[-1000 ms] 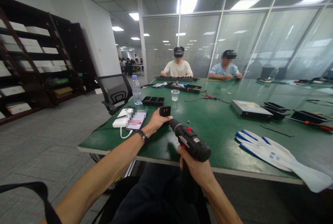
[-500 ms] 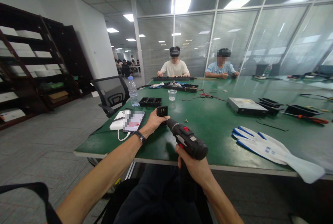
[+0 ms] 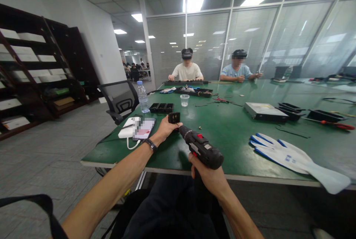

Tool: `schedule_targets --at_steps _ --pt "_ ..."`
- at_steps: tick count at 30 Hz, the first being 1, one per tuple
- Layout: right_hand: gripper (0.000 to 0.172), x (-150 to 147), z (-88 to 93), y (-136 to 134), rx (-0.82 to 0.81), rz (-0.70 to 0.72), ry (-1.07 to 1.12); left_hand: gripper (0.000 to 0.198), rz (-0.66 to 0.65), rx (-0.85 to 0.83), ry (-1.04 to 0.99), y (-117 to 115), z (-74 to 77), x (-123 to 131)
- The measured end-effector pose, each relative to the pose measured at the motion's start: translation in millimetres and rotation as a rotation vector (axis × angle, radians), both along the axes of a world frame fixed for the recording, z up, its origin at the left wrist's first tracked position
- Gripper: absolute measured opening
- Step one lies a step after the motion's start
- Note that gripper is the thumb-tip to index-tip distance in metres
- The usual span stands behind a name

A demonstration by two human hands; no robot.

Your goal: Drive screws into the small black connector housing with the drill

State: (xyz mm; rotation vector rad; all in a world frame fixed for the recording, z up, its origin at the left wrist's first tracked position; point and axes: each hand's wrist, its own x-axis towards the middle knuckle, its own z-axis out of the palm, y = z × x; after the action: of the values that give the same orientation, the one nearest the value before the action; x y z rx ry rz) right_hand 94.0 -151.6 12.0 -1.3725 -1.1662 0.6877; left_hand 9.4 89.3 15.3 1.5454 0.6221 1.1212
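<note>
My right hand [image 3: 207, 172] is wrapped round the grip of a black cordless drill [image 3: 201, 146] with red switches. The drill's chuck points forward and left, close to my left fingertips. My left hand [image 3: 165, 129] is closed on a small black plastic part [image 3: 174, 118] with brass-coloured bits on its face, held upright above the green table. The tip of the drill bit is too small to make out against the part. Behind the left hand lies a black compartment tray [image 3: 161, 108].
Left of the hands lie a phone [image 3: 144, 128] and a white power bank [image 3: 129, 128], near a water bottle [image 3: 142, 98]. A plastic cup [image 3: 184, 100] stands ahead. To the right are a work glove [image 3: 289, 155], a silver disc drive [image 3: 265, 112] and a screwdriver [image 3: 336, 124]. Two people sit opposite.
My hands, the drill and the black part hold nearly the same pose. The view has shifted very slightly. The person opposite on the right has moved one hand outward.
</note>
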Motion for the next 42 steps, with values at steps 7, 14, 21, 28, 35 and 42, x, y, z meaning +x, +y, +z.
schedule_targets --at_steps 7,14,21,28,35,42 --pt "0.029 0.1 1.2 -0.9 0.005 -0.001 0.003 0.048 -0.009 0.013 0.019 2.9 -0.6 -0.5" --pt "0.032 1.4 -0.9 0.3 -0.015 0.005 0.003 0.050 -0.022 -0.011 0.005 0.4 0.6 -1.3" --pt "0.040 -0.3 -0.4 -1.1 -0.018 -0.017 0.006 0.047 0.036 0.051 0.014 -2.1 3.8 -1.0" --pt "0.023 -0.7 0.3 0.7 0.003 -0.016 0.105 0.049 -0.048 -0.025 -0.059 2.7 -1.8 1.2" --pt "0.026 0.5 -4.7 1.6 -0.023 0.014 0.089 0.051 0.004 0.113 0.060 6.6 -3.2 -3.1" --pt "0.025 -1.1 -0.8 1.2 -0.021 0.001 0.093 0.053 0.083 0.226 0.181 4.2 2.9 -7.3"
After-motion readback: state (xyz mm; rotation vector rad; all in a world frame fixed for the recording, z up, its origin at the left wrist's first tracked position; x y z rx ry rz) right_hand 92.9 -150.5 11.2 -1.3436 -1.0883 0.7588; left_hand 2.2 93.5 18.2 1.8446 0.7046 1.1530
